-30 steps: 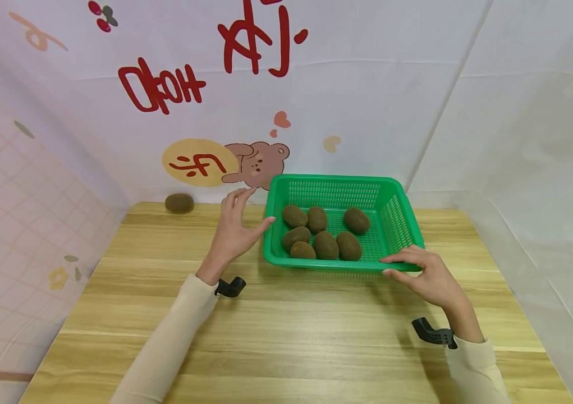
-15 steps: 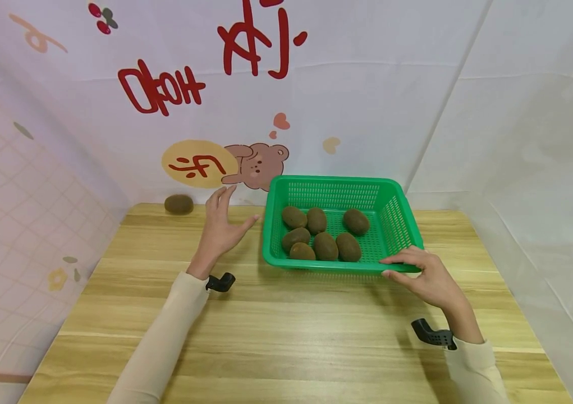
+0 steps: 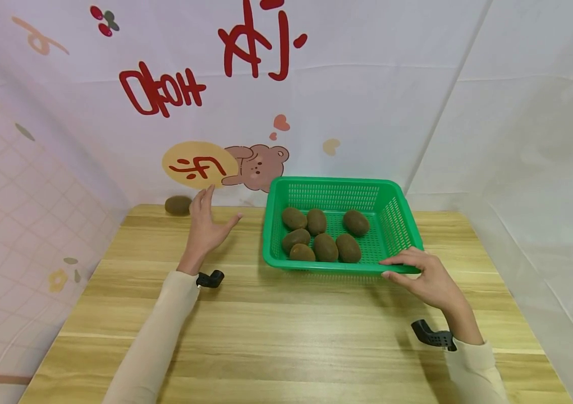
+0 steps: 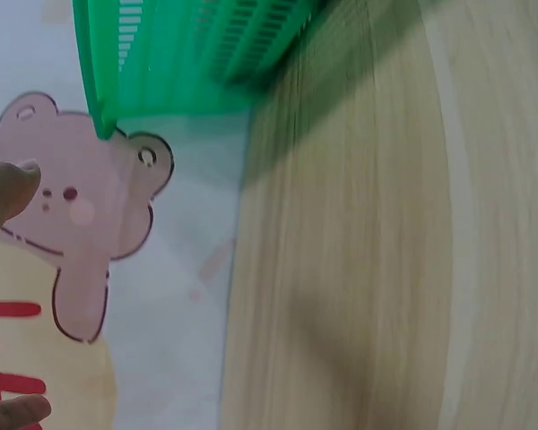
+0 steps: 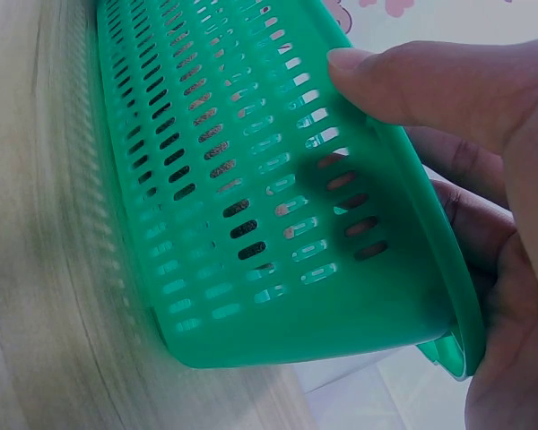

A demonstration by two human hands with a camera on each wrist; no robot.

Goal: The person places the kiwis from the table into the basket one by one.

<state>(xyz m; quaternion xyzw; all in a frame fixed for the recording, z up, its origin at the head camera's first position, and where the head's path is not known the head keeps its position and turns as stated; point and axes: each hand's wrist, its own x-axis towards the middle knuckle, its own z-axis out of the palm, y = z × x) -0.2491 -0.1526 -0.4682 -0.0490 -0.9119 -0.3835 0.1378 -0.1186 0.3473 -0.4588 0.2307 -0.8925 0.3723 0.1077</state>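
Note:
A green plastic basket (image 3: 337, 267) with slotted walls stands toward the back of the table, several brown kiwis (image 3: 325, 247) lying in its left and middle part. My right hand (image 3: 425, 275) grips its near right corner; in the right wrist view the thumb lies outside the wall and the fingers go over the rim. One more kiwi (image 3: 177, 205) lies apart at the table's back left edge. Close to its right side is my left hand (image 3: 206, 227), thumb spread from the fingers and nothing held. The left wrist view shows only some of its fingertips (image 4: 18, 184).
The wood-grain table (image 3: 286, 336) ends at a white cloth backdrop (image 3: 367, 112) printed with a bear and red lettering. Cloth walls also close off the left and right sides. A black camera mount (image 3: 210, 279) sits on each wrist.
My left hand has moved left, away from the basket and toward the lone kiwi. The right hand keeps its grip on the basket corner, and the basket stays in place.

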